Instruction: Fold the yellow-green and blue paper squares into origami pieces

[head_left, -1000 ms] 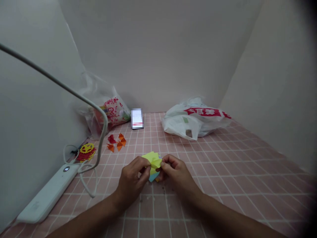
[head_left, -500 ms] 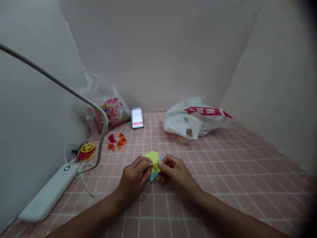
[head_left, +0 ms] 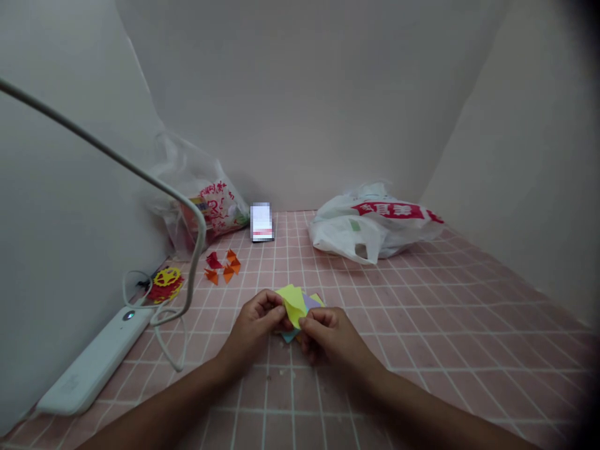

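The yellow sheet (head_left: 295, 305) is showing matt paper, the red-banded carrier bag (head_left: 375, 226) crinkled, faintly glossy plastic, and the white oblong device (head_left: 96, 364) smooth plastic.

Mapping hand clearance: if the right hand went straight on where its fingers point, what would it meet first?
The yellow paper, whose near corner the right hand already pinches. Just beyond, roughly in line, is the left hand, though depth is hard to judge from this one view.
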The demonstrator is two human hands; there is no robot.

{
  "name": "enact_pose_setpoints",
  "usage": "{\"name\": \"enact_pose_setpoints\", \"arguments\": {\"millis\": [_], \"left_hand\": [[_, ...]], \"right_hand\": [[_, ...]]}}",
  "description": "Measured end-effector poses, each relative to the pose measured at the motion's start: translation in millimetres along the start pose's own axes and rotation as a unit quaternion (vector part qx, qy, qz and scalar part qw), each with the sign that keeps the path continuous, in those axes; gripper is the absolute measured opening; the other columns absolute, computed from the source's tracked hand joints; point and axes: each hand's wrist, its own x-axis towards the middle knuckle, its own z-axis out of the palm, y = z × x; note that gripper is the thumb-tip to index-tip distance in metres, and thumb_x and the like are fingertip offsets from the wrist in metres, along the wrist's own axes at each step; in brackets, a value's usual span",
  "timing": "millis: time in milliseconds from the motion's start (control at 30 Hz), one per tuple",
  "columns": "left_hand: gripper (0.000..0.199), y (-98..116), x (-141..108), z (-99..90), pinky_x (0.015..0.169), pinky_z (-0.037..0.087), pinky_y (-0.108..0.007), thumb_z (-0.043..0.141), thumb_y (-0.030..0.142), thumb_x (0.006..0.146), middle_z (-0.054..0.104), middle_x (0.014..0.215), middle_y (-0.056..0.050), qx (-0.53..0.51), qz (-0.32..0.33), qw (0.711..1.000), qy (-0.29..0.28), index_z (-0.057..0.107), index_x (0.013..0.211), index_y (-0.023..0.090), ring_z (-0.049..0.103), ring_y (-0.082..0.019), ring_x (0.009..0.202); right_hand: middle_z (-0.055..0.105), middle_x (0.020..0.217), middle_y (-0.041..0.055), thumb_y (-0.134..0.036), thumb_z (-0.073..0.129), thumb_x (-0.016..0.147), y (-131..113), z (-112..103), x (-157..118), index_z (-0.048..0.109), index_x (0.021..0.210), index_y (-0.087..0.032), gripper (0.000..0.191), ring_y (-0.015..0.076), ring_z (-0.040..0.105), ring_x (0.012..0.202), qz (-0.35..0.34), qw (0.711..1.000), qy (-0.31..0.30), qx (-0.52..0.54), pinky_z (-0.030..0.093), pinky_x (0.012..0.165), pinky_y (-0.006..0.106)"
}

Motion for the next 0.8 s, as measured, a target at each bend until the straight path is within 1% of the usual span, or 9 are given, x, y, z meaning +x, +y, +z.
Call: {"name": "enact_pose_setpoints", "arguments": {"millis": [133, 233, 333, 400, 500, 567, 633, 700, 800], "left_hand": [[0.027, 0.5, -1.2, -0.5, 0.066, 0.051, -0.027, 0.073, 0.034, 0.076, 0.066, 0.077, -0.001, 0.022, 0.018, 0.999, -0.029, 0.061, 0.092, 0.016, 0.063, -0.013, 0.067], [0.023, 0.7, -3.2, -0.4, 0.061, 0.049, -0.025, 0.07, 0.034, 0.078, 0.063, 0.071, 0.0, 0.077, 0.051, 0.995, -0.033, 0.061, 0.089, 0.015, 0.06, -0.013, 0.063], [0.017, 3.1, -6.2, 1.1, 0.059, 0.047, -0.025, 0.064, 0.032, 0.083, 0.06, 0.068, 0.0, 0.136, 0.092, 0.986, -0.023, 0.061, 0.085, 0.015, 0.058, -0.013, 0.061], [0.012, 6.1, -8.7, 2.4, 0.06, 0.047, -0.024, 0.061, 0.027, 0.085, 0.06, 0.073, -0.001, 0.202, 0.148, 0.968, -0.008, 0.062, 0.083, 0.015, 0.058, -0.013, 0.064], [0.007, 9.6, -12.1, 3.8, 0.064, 0.047, -0.024, 0.059, 0.019, 0.085, 0.062, 0.08, -0.004, 0.308, 0.254, 0.917, 0.001, 0.064, 0.082, 0.016, 0.059, -0.014, 0.071], [0.006, 9.9, -13.4, 3.7, 0.065, 0.047, -0.024, 0.058, 0.018, 0.086, 0.062, 0.081, -0.004, 0.34, 0.29, 0.894, -0.008, 0.064, 0.084, 0.016, 0.06, -0.015, 0.073], [0.007, 8.7, -13.2, 2.6, 0.065, 0.048, -0.025, 0.058, 0.019, 0.087, 0.062, 0.081, -0.004, 0.333, 0.279, 0.901, -0.014, 0.064, 0.085, 0.016, 0.06, -0.014, 0.073], [0.008, 6.8, -11.2, 0.7, 0.063, 0.047, -0.024, 0.058, 0.022, 0.087, 0.062, 0.08, -0.003, 0.29, 0.227, 0.93, -0.013, 0.063, 0.087, 0.015, 0.059, -0.014, 0.069], [0.016, 4.0, -5.9, -2.5, 0.06, 0.048, -0.023, 0.062, 0.03, 0.086, 0.059, 0.073, 0.0, 0.176, 0.134, 0.974, -0.044, 0.06, 0.093, 0.016, 0.059, -0.013, 0.064]], "right_hand": [[0.055, 0.044, -0.0015, -0.037, 0.059, 0.071, 0.3, 0.0, -0.9, 0.051, 0.05, -0.018, 0.029, 0.0073, 0.045, 0.035, -0.011, 1.0, 0.009, -0.015, 0.034, 0.038, 0.02], [0.053, 0.042, -0.0021, -0.035, 0.059, 0.071, 1.5, 1.2, -2.3, 0.05, 0.048, -0.019, 0.03, 0.0074, 0.045, 0.035, -0.02, 0.999, 0.01, -0.027, 0.033, 0.038, 0.02], [0.054, 0.042, -0.0012, -0.034, 0.059, 0.071, 3.1, 2.7, -2.4, 0.05, 0.046, -0.019, 0.03, 0.0086, 0.047, 0.035, -0.016, 1.0, -0.001, -0.022, 0.035, 0.038, 0.021], [0.054, 0.042, -0.0013, -0.034, 0.06, 0.071, 3.8, 3.0, -1.6, 0.048, 0.047, -0.019, 0.031, 0.0092, 0.048, 0.034, -0.02, 1.0, 0.001, -0.012, 0.036, 0.038, 0.021], [0.053, 0.043, -0.0042, -0.036, 0.064, 0.073, 3.7, 3.2, -0.6, 0.043, 0.057, -0.021, 0.03, 0.0096, 0.048, 0.033, -0.052, 0.998, 0.018, -0.02, 0.034, 0.035, 0.02], [0.054, 0.044, -0.0065, -0.034, 0.064, 0.074, 3.7, 3.7, -1.2, 0.042, 0.066, -0.023, 0.026, 0.0099, 0.047, 0.031, -0.058, 0.998, 0.011, -0.024, 0.032, 0.032, 0.019], [0.051, 0.043, -0.0089, -0.034, 0.064, 0.076, 4.2, 4.1, -2.7, 0.041, 0.071, -0.024, 0.025, 0.0096, 0.043, 0.029, -0.043, 0.999, -0.008, -0.014, 0.029, 0.031, 0.019], [0.048, 0.043, -0.0099, -0.038, 0.064, 0.078, 4.8, 3.4, -4.0, 0.041, 0.072, -0.024, 0.028, 0.0087, 0.039, 0.03, -0.039, 0.999, -0.023, -0.014, 0.029, 0.031, 0.018], [0.05, 0.05, -0.0063, -0.048, 0.061, 0.084, 5.3, -0.3, -3.0, 0.047, 0.073, -0.021, 0.032, 0.0084, 0.043, 0.039, -0.083, 0.996, -0.023, -0.031, 0.032, 0.038, 0.019]]}}
